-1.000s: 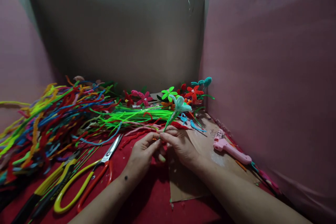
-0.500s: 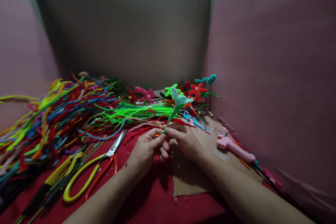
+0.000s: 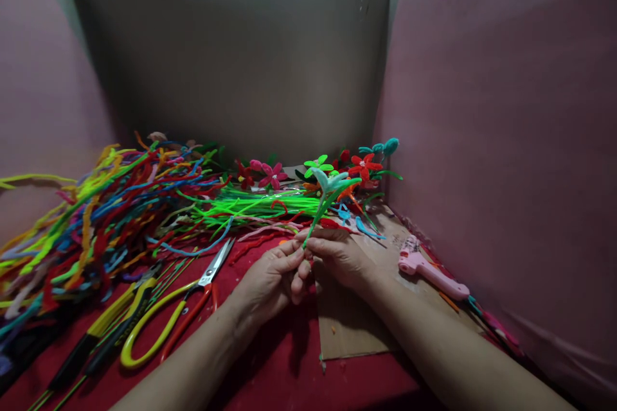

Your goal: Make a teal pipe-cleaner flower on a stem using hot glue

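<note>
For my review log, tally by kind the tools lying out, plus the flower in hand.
Scissors with yellow and red handles: 1
Yellow-and-black-handled pliers: 1
Pink plastic glue gun: 1
Pale mint fuzzy flower: 1
Total: 4

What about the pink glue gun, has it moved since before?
No. The pink glue gun lies at the same spot on the cardboard; the whole view just shifted.

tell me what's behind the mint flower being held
Behind the mint flower, a lime-green flower, an orange flower and bright green stems show in part. Whatever it directly covers cannot be seen.
</note>
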`<state>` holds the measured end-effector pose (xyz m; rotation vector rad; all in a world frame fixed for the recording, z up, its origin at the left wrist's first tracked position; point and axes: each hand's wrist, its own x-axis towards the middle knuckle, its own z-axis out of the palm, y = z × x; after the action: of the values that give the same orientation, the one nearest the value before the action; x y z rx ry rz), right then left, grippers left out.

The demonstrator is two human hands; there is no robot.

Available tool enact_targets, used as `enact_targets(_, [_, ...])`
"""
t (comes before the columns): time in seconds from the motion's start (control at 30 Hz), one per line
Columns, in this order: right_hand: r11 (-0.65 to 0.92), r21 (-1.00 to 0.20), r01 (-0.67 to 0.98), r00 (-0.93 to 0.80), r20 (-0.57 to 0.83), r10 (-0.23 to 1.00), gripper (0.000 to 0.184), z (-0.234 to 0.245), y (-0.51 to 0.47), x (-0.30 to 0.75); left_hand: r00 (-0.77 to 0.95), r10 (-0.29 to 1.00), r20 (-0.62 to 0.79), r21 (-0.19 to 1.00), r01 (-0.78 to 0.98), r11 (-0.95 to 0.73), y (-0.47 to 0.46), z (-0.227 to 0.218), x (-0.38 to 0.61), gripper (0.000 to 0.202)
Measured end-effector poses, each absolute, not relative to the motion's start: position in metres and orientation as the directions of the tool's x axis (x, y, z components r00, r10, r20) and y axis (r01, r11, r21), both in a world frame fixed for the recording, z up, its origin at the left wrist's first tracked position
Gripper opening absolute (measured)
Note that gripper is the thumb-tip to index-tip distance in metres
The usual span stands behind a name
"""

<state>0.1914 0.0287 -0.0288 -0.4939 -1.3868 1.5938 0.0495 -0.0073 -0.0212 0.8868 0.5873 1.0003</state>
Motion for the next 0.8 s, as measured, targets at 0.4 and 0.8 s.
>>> enact_targets(0.4, [0.051, -0.869, -0.493, -0.448, 0.304, 0.841, 0.011, -0.023, 0.022, 0.19, 0.542, 0.84, 0.021, 0.842, -0.462, 0.277, -0.012, -0.019, 0.046, 0.012])
enact_targets(0.8, [0.006, -0.84, -0.542, -0.221, 0.149, 0.964, 0.012, -0.027, 0.015, 0.178, 0.006, 0.889, 0.457, 0.769, 0.499, -0.399, -0.018, -0.025, 0.05, 0.017])
